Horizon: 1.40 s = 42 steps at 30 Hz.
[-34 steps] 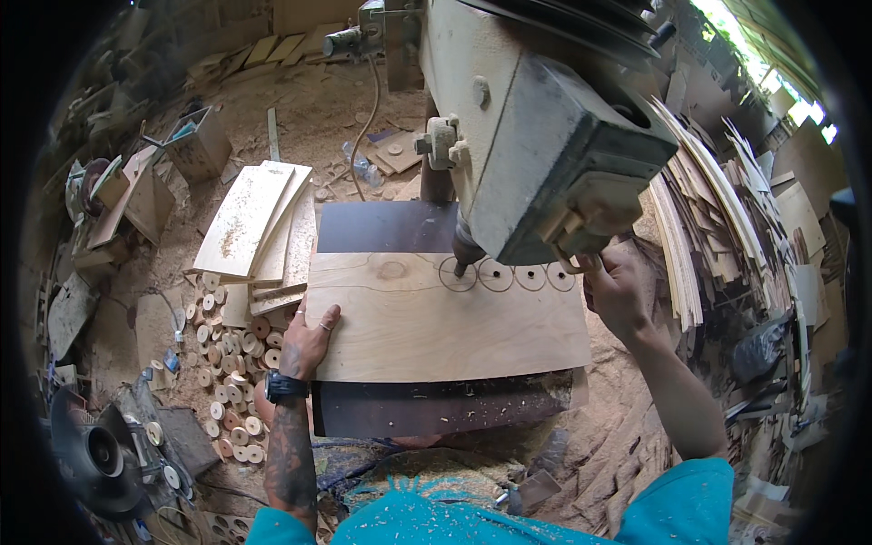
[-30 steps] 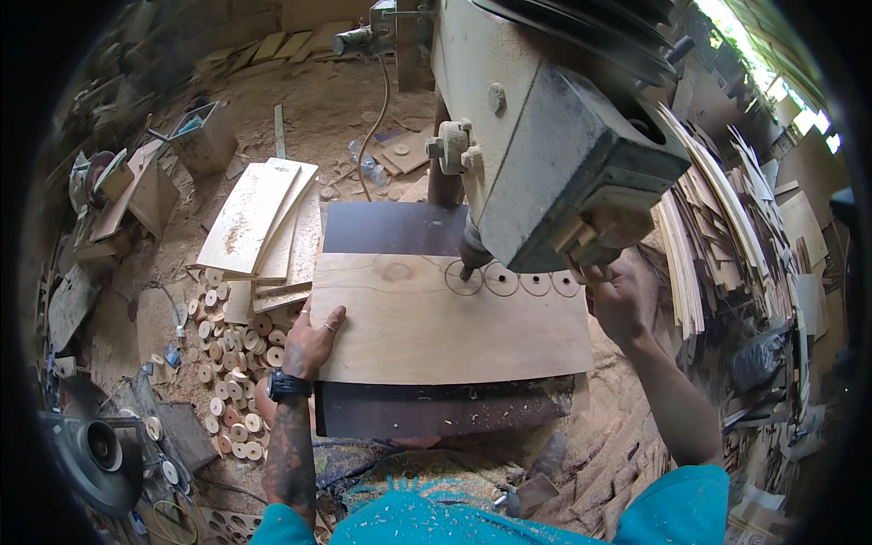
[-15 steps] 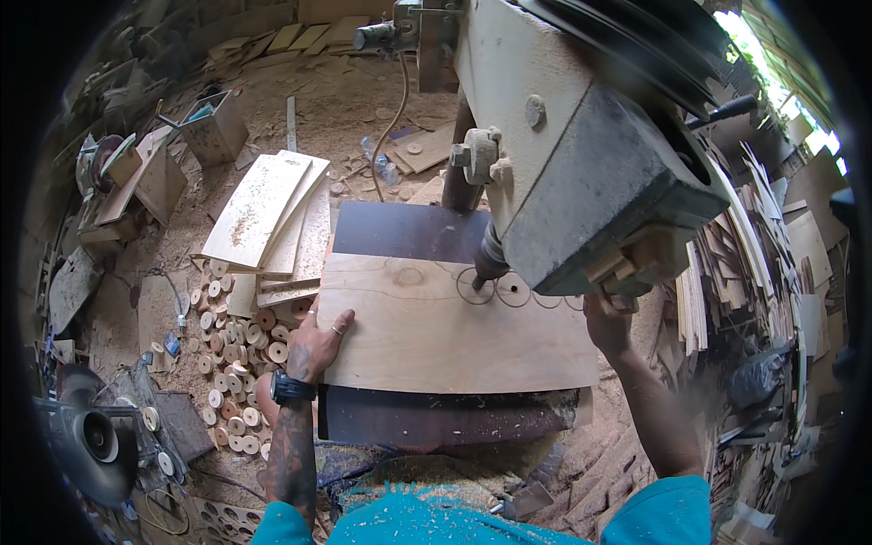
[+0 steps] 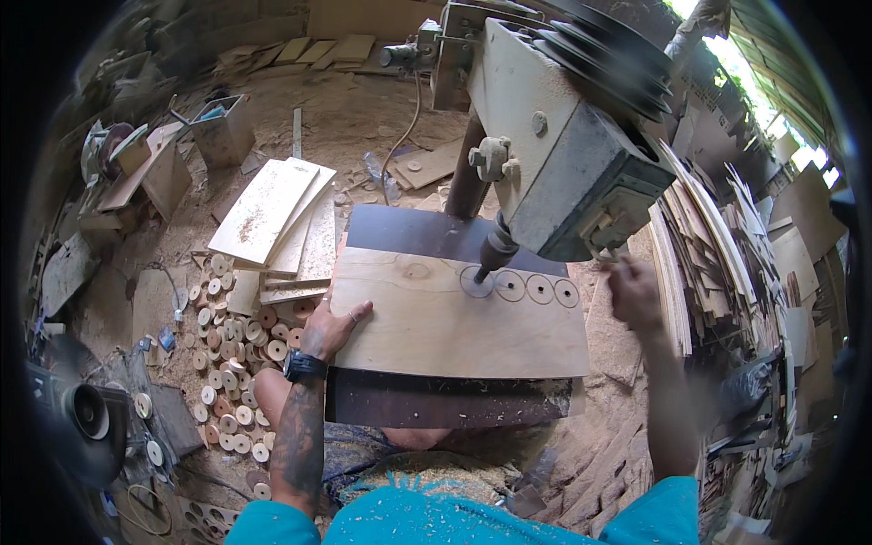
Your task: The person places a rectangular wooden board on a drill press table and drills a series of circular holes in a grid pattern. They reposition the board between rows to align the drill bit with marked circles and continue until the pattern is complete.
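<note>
A pale plywood board (image 4: 436,336) lies across the dark work surface (image 4: 409,227) under the drill press (image 4: 545,154). My left hand (image 4: 331,331), wearing a ring and a watch, grips the board's left edge, thumb on top. The drill chuck (image 4: 498,245) points down at the board, with a blurred round cutter (image 4: 477,282) at its tip. Right of it, a row of cut circles (image 4: 540,289) shows, each with a dark centre hole. My right hand (image 4: 636,295) is blurred and curled at the drill press's handle (image 4: 610,252); its fingertips are partly hidden.
Many small wooden discs (image 4: 241,350) are heaped at the left, beside stacked pale boards (image 4: 268,213). A fan (image 4: 86,413) stands lower left. Wood strips (image 4: 718,263) lean at the right. Sawdust covers the floor.
My right hand has moved right and slightly up, together with the handle. The drill head now appears farther left and higher, uncovering more circles. My left hand stays on the board.
</note>
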Motion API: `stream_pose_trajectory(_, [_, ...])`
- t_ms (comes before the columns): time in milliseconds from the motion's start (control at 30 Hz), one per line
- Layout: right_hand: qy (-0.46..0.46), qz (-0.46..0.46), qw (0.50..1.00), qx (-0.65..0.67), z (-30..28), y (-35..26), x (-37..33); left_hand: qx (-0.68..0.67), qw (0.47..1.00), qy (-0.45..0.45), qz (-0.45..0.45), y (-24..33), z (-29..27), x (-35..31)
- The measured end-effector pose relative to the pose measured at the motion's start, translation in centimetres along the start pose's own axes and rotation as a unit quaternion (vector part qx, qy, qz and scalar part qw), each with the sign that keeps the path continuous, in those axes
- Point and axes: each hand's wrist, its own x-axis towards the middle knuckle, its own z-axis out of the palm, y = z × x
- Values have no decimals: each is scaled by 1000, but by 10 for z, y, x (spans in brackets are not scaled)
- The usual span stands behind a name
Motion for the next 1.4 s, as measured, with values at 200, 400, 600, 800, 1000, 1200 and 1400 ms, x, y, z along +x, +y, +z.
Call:
stream_pose_trajectory(200, [30,-195,973,122,-78,-112,-4,1,1000,6,16,-12,5,8])
stream_pose_trajectory(400, [55,-265,960,72,-89,-153,133,42,993,7,107,-42,7,15])
stream_pose_trajectory(600, [99,-283,953,41,-86,-158,218,106,989,24,98,-37,6,4])
stream_pose_trajectory(800, [47,-270,961,17,-67,-176,181,237,967,61,71,-9,27,-12])
stream_pose_trajectory(1000, [52,-302,951,-37,-65,-177,162,258,961,78,54,6,44,-19])
stream_pose_trajectory(1200, [69,-338,938,-41,-61,-176,163,273,955,99,58,8,49,-23])
stream_pose_trajectory(1400, [66,-345,935,-56,-61,-176,149,272,956,104,49,10,55,-23])
